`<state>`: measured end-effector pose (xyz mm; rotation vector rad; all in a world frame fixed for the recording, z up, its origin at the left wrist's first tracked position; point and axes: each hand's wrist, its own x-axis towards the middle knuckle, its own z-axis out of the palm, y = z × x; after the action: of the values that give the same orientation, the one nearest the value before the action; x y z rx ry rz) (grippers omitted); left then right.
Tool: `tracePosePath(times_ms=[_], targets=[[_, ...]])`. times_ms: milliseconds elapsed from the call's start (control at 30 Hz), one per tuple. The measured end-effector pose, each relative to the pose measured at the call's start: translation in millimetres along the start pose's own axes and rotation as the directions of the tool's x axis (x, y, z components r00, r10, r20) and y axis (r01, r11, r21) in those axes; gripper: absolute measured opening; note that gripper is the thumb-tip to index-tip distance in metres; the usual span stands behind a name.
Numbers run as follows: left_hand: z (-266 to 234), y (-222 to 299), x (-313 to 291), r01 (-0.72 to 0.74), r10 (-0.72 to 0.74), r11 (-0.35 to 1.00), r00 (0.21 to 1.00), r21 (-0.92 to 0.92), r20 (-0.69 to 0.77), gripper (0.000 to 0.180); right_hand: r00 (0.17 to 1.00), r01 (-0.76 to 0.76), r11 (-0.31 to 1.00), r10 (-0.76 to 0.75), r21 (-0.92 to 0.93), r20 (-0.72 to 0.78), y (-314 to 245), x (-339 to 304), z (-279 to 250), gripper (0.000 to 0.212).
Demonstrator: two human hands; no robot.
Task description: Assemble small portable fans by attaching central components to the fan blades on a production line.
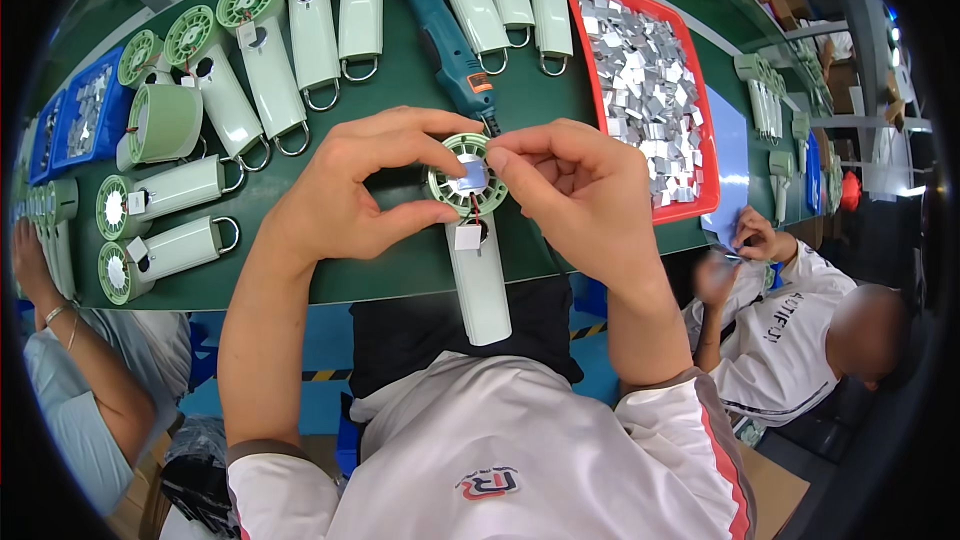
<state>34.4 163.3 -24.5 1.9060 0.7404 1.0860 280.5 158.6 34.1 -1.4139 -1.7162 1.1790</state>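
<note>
Two hands (pixel 365 180) (pixel 582 175) on fan (pixel 479 285), near table edge (pixel 335 297), room beside driver (pixel 452 52)

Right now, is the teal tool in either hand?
No: the teal tool lies on the table, while the left hand and right hand are at the fan.

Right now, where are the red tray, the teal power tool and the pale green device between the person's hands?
Red tray (pixel 692 209), head view: near rim.
Teal power tool (pixel 447 45), head view: body middle.
Pale green device (pixel 479 285), head view: handle.
</note>
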Motion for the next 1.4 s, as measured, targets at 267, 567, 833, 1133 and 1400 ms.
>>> tracePosePath(times_ms=[267, 567, 833, 1133, 1400], targets=[[0, -1, 1, -0.032, 0.033, 0.999, 0.999, 0.039, -0.028, 0.035, 0.965, 0.261, 0.965, -0.26, -0.031, 0.029, 12, -5, 4, 0.018], [-1, 2, 1, 0.005, -0.005, 1.0, 1.0, 0.014, -0.006, 0.035, 0.932, 0.361, 0.93, -0.362, -0.071, -0.001, 12, -8, 4, 0.016], [-1, 0, 2, -0.014, 0.014, 1.0, 1.0, 0.009, -0.005, 0.035, 0.706, 0.698, 0.664, -0.702, -0.268, 0.097, 22, -31, 0, 0.04], [-1, 1, 2, -0.037, 0.037, 0.999, 0.999, 0.018, -0.007, 0.034, 0.74, 0.583, 0.653, -0.673, -0.483, -0.016, 27, -50, 31, 0.042], [0, 3, 0, 0.03, -0.03, 1.0, 1.0, -0.003, 0.005, 0.042, 0.736, 0.609, 0.639, -0.676, -0.47, 0.036, 19, -49, 19, 0.033]])
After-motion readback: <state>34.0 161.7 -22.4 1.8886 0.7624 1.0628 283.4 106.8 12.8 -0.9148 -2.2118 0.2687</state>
